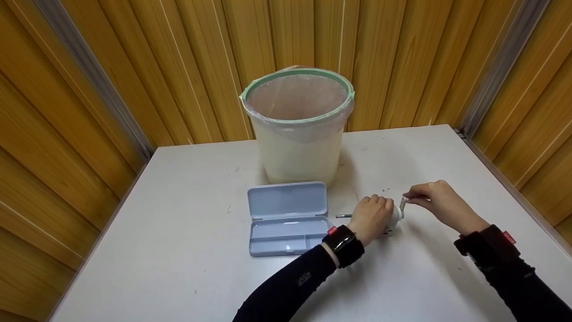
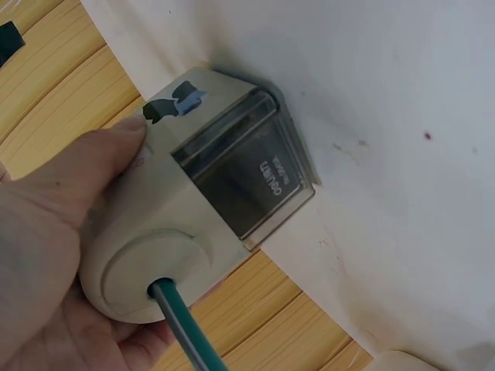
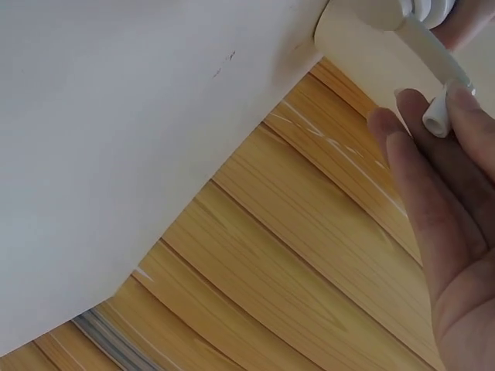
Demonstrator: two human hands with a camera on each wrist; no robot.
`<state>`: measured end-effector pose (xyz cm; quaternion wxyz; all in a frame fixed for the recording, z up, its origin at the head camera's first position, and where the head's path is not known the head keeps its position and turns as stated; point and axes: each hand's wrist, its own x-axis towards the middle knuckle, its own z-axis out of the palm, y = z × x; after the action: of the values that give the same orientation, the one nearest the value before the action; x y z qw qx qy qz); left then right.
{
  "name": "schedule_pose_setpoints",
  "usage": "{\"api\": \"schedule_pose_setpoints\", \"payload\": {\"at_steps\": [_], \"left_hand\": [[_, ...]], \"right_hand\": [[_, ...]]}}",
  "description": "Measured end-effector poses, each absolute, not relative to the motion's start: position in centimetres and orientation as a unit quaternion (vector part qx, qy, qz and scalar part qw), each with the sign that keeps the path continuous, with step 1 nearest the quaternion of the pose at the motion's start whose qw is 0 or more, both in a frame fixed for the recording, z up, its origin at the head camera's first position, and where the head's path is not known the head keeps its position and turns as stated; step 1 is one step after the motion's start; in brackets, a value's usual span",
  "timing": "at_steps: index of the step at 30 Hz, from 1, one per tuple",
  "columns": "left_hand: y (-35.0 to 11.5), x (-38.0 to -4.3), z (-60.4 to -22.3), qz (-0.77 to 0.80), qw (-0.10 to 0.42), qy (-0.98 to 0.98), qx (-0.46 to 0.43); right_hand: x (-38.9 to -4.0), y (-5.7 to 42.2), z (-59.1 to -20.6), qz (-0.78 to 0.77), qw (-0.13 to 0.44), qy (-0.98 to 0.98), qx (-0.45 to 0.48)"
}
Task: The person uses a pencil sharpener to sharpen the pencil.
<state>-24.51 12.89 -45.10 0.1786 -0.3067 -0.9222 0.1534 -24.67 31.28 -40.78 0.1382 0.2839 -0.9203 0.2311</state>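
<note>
A white crank pencil sharpener (image 2: 166, 185) with a dark clear shavings drawer sits on the table, and my left hand (image 1: 370, 217) grips its body. Out of its round front hole sticks a green pencil (image 2: 186, 328), whose other end points left in the head view. My right hand (image 1: 442, 205) pinches the knob of the crank handle (image 3: 437, 54) between thumb and fingers, on the sharpener's right side. Left of the left hand lies an opened light-blue pencil case (image 1: 287, 201), its lid tipped back and its compartments showing.
Behind the pencil case stands a pale bin (image 1: 297, 154) with a green rim and a clear plastic liner. Small dark specks mark the white table (image 1: 178, 268). Wood-patterned walls (image 1: 214, 67) rise along the back and sides.
</note>
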Motion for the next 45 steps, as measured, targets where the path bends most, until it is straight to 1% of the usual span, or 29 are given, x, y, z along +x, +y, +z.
{"api": "schedule_pose_setpoints", "payload": {"at_steps": [10, 15, 21, 30, 45], "left_hand": [[12.8, -24.4, -45.2, 0.155, 0.174, -0.921, -0.312], [12.7, -24.5, -45.3, 0.158, 0.188, -0.917, -0.313], [12.8, -24.4, -45.3, 0.153, 0.207, -0.913, -0.316], [12.8, -24.5, -45.3, 0.15, 0.2, -0.918, -0.309], [12.8, -24.6, -45.3, 0.143, 0.19, -0.921, -0.307]], "right_hand": [[-25.0, 30.5, -41.4, 0.222, 0.162, -0.928, 0.253], [-25.5, 30.1, -41.9, 0.215, 0.163, -0.934, 0.234], [-26.5, 30.2, -42.6, 0.22, 0.143, -0.937, 0.231], [-27.4, 29.9, -43.0, 0.228, 0.127, -0.939, 0.224], [-28.3, 29.7, -44.5, 0.208, 0.083, -0.947, 0.232]]}}
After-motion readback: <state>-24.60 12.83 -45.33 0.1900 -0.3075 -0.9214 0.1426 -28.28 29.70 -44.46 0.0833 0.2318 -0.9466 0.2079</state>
